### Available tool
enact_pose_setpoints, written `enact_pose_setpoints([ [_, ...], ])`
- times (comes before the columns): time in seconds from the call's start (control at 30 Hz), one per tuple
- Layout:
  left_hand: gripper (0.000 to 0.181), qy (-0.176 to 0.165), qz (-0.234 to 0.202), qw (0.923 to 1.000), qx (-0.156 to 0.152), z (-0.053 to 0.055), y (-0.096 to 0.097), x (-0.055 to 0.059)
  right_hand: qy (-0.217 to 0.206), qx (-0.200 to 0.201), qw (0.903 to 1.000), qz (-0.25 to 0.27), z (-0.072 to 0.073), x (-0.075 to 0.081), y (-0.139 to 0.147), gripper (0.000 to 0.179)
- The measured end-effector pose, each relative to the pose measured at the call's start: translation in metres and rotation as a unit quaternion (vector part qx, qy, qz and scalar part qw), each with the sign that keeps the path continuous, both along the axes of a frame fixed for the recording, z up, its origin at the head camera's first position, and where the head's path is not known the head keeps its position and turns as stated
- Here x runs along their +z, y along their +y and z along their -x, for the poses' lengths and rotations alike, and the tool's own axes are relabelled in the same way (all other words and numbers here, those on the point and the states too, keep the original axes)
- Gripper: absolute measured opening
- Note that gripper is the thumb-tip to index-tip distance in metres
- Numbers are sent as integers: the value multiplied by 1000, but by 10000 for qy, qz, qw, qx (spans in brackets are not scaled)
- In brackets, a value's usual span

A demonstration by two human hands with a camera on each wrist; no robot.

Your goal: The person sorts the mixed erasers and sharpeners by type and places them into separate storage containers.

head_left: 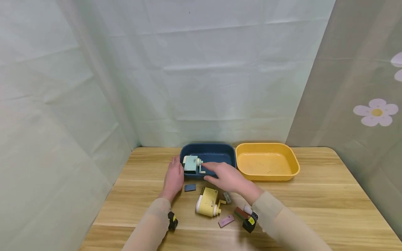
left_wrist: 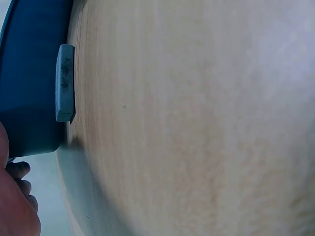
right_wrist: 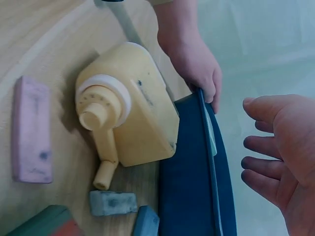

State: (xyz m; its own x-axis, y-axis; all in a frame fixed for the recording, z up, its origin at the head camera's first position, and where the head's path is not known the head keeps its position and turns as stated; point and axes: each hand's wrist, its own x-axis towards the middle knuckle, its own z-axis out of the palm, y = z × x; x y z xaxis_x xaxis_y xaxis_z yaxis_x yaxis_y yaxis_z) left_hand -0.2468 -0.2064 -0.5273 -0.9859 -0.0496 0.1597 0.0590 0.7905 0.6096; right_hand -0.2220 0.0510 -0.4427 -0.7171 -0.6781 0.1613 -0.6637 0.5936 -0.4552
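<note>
My left hand (head_left: 175, 176) lies along the left end of a dark blue tray (head_left: 216, 148), touching its rim, fingers outside the wall. Inside the tray's left part sits a light teal hand-crank pencil sharpener (head_left: 190, 164), its crank facing right. Over the tray's front side reaches my right hand (head_left: 227, 176), fingertips right at that crank; in the right wrist view this hand (right_wrist: 275, 147) has loosely bent fingers and holds nothing. A yellow crank sharpener (head_left: 208, 202) lies on the table in front of the tray, between my forearms.
A yellow tray (head_left: 267, 177) stands right beside the blue one. Around the yellow sharpener lie small blocks: a dark blue one (head_left: 190, 188), a grey one (head_left: 227, 197), a pink one (head_left: 226, 221) and a red-and-green one (head_left: 241, 213). Cloth curtains (head_left: 204, 87) hang behind the table.
</note>
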Motion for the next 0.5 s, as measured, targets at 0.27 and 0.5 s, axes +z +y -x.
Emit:
enact_pose_setpoints([
  [0.27,53,-37,23,10000,8,0,0,-3,-7,180,9998,34,-15,-5,11,48],
  [0.5,54,-28,102,9999,5,1,-1,-5,-88,199,9997,-68,-23,-8,15,46],
])
